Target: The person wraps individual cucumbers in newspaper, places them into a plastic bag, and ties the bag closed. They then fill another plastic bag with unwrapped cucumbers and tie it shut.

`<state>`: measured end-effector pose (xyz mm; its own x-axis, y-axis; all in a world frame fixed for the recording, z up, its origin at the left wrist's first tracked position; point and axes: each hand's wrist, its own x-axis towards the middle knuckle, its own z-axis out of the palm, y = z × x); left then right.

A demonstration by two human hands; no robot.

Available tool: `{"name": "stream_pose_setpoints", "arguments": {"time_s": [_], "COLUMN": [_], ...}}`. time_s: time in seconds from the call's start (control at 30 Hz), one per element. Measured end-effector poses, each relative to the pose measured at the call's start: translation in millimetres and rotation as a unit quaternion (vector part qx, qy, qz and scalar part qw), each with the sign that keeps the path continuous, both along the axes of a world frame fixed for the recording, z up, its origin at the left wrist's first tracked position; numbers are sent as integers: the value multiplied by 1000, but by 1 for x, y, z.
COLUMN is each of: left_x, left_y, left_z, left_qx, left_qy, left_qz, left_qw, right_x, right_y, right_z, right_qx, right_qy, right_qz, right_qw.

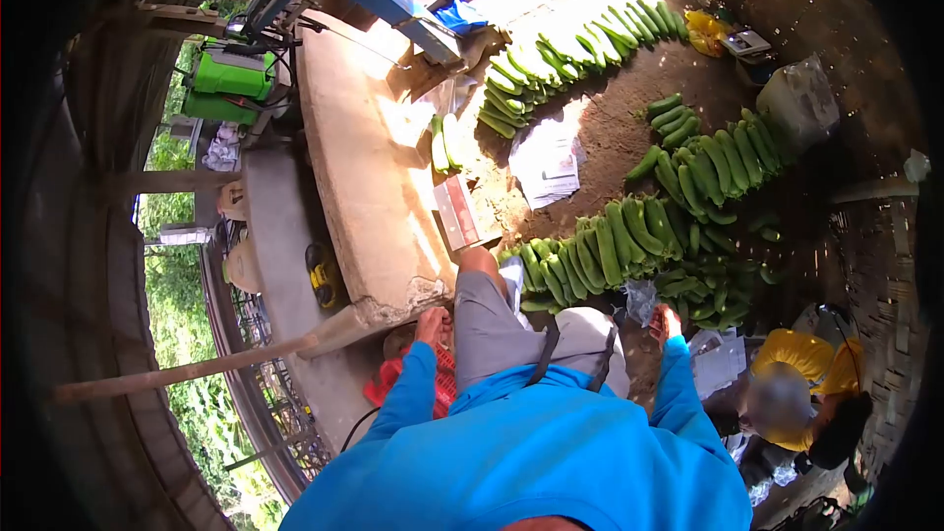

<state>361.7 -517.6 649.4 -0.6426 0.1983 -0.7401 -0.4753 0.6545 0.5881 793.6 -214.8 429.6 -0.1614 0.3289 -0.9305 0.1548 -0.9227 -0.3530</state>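
My left hand [433, 325] is closed beside the broken edge of the concrete ledge [364, 187], just above a red mesh bag [444, 379]; what its curled fingers hold, if anything, is too small to make out. On the other side of my knees, my right hand [666, 323] is closed next to a clear plastic bag [641, 301], and its contents cannot be made out. Beyond my legs, a row of long green vegetables [615, 246] lies side by side on the dirt floor. More green vegetables [703, 295] are heaped near my right hand.
Another vegetable row [580, 44] curves at the back, past some papers [547, 162]. A box [460, 211] stands against the ledge. A person in yellow [787, 374] is at the right. A wooden pole [187, 372] crosses at left, below a yellow-black shoe [321, 275].
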Motion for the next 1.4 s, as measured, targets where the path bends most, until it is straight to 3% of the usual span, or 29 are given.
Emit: {"name": "stream_pose_setpoints", "arguments": {"time_s": [0.2, 0.27, 0.4, 0.47, 0.53, 0.57, 0.63, 0.67, 0.77, 0.8, 0.87, 0.9, 0.93, 0.97, 1.03, 1.13, 1.17, 1.23, 1.27, 1.33, 1.37, 1.4], "left_x": [-63, -99, -186, -228, -249, -244, -253, -238, -217, -211, -192, -195, -208, -218, -228, -247, -255, -267, -269, -276, -274, -272], "left_y": [31, 56, 142, 188, 236, 226, 245, 277, 281, 278, 261, 267, 283, 298, 309, 317, 320, 322, 320, 319, 317, 317], "left_z": [-22, -35, -99, -156, -206, -241, -333, -285, -329, -342, -378, -371, -350, -334, -329, -316, -316, -319, -317, -318, -319, -322], "left_qx": [8, 7, 41, 76, 70, 63, 197, 86, 153, 193, 202, 190, 178, 172, 247, 256, 245, 257, 270, 271, 260, 250], "left_qy": [-5, -7, -39, -117, -174, -197, -334, -197, -184, -134, -23, -86, -150, -186, -143, -153, -159, -166, -178, -217, -181, -142], "left_qz": [-8, 2, -21, -61, -89, -68, -181, -214, -327, -362, -436, -437, -439, -426, -418, -383, -378, -356, -328, -327, -318, -311], "left_qw": [1000, 1000, 998, 988, 978, 976, 904, 953, 914, 902, 877, 875, 868, 869, 863, 874, 879, 883, 888, 879, 893, 906], "right_x": [-15, -26, -69, -118, -165, -187, -265, -305, -442, -484, -562, -600, -640, -673, -739, -800, -812, -828, -827, -833, -814, -819], "right_y": [-23, -26, -23, -22, -17, -21, 9, 21, 95, 123, 176, 203, 236, 267, 316, 368, 372, 380, 379, 365, 359, 365], "right_z": [2, -1, -2, -4, -20, -28, -59, -66, -86, -101, -147, -161, -166, -179, -185, -226, -241, -275, -296, -260, -255, -240], "right_qx": [-20, -14, 9, 48, 44, 57, 139, 186, 217, 283, 525, 493, 535, 522, 685, 706, 706, 699, 783, 723, 698, 636], "right_qy": [-38, -26, -88, -109, -194, -181, -132, -110, -53, -87, -79, -62, -69, -78, -87, -152, -153, -234, -252, -263, -315, -273], "right_qz": [-46, -129, -203, -203, -153, -100, 8, 72, 175, 259, 349, 330, 386, 437, 425, 454, 452, 507, 445, 484, 514, 550], "right_qw": [998, 991, 975, 972, 968, 977, 981, 974, 959, 919, 772, 802, 749, 728, 585, 522, 523, 446, 354, 417, 385, 468]}}
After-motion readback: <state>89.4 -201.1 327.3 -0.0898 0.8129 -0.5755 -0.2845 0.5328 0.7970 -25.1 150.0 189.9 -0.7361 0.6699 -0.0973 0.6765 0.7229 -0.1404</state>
